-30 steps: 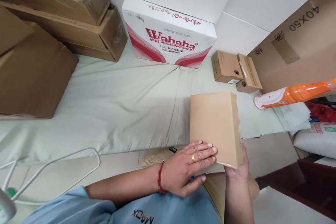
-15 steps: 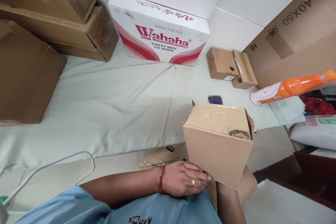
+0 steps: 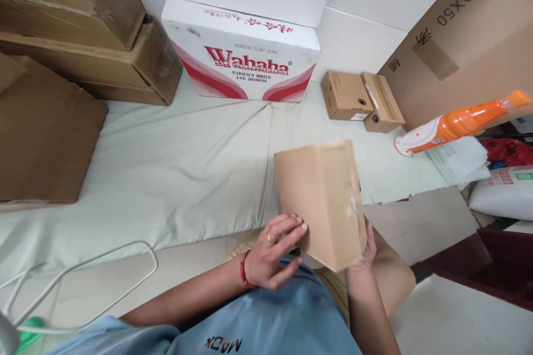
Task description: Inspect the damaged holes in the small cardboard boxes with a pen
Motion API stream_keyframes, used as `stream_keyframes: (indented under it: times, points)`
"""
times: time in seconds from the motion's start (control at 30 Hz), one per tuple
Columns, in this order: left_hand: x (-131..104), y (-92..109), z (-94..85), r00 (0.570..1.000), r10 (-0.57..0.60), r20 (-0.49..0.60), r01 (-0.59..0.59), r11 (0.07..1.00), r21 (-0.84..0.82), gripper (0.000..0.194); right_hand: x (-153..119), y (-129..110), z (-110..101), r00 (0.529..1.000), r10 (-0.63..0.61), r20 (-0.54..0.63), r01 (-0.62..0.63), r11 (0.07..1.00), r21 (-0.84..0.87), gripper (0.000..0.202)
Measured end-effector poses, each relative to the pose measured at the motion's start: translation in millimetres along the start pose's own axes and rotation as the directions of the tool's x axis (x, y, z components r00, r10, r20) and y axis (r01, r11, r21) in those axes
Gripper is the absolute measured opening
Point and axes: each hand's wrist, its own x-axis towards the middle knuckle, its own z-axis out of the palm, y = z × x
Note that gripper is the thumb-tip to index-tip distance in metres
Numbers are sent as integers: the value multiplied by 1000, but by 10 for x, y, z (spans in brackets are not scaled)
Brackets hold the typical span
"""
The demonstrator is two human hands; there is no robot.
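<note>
Above my lap a small brown cardboard box (image 3: 306,194) is held tilted, one edge turned toward me. My right hand (image 3: 367,247) grips its lower right side, with part of the fingers hidden behind the box. My left hand (image 3: 277,247), wearing a gold ring and a red bracelet, is at the box's lower left. Its fingers are stretched and apart, and the fingertips are against or very near the cardboard. The right side of the box has shiny tape on it and is blurred by motion.
A pale green sheet (image 3: 187,177) covers the surface ahead. On it stand a white-and-red Wahaha carton (image 3: 245,66), two small brown boxes (image 3: 347,97), an orange bottle (image 3: 462,122) and large cartons (image 3: 45,138) at left. A white curved frame (image 3: 104,249) is at lower left.
The cardboard box has turned, moved left and tipped, so a different edge faces me. My right hand has come into view on its right side. My left hand has risen and its fingers have spread.
</note>
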Motion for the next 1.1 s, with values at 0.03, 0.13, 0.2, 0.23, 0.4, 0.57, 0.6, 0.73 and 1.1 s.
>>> stream_keyframes:
  times: [0.03, 0.13, 0.2, 0.23, 0.4, 0.57, 0.6, 0.73, 1.1]
  points:
    - [-8, -51, -44, 999, -52, 3, 52, 998, 36, 81, 24, 21, 23, 1000, 1, 8, -2, 998, 65, 46]
    - [-12, -206, -175, 970, -239, 36, 240, 970, -26, 82, 73, 32, 139, 991, -32, 131, 14, 991, 136, 36]
    - [23, -273, -267, 931, -351, 102, 364, 912, -189, 81, 70, -20, 240, 965, -71, 251, 54, 996, 75, 46]
    - [56, -288, -316, 910, -393, 128, 414, 868, -275, 80, 59, -65, 291, 950, -95, 298, 90, 995, 30, 52]
    - [291, -210, -549, 851, -511, 119, 482, 673, -561, 63, -40, -389, 486, 867, -242, 435, 331, 933, -140, 57]
    - [414, -93, -641, 852, -520, 63, 450, 664, -597, 61, -96, -537, 552, 836, -281, 472, 410, 891, -195, 62]
    - [431, -66, -642, 859, -509, 58, 441, 678, -588, 62, -99, -526, 551, 845, -271, 462, 392, 900, -189, 64]
    - [579, 116, -618, 958, -284, 40, 276, 876, -396, 72, -89, -440, 514, 906, -257, 336, 292, 955, -56, 67]
    - [543, 327, -267, 996, 36, -77, -53, 971, -234, 91, -259, -455, 398, 915, -364, 175, 388, 912, -133, 70]
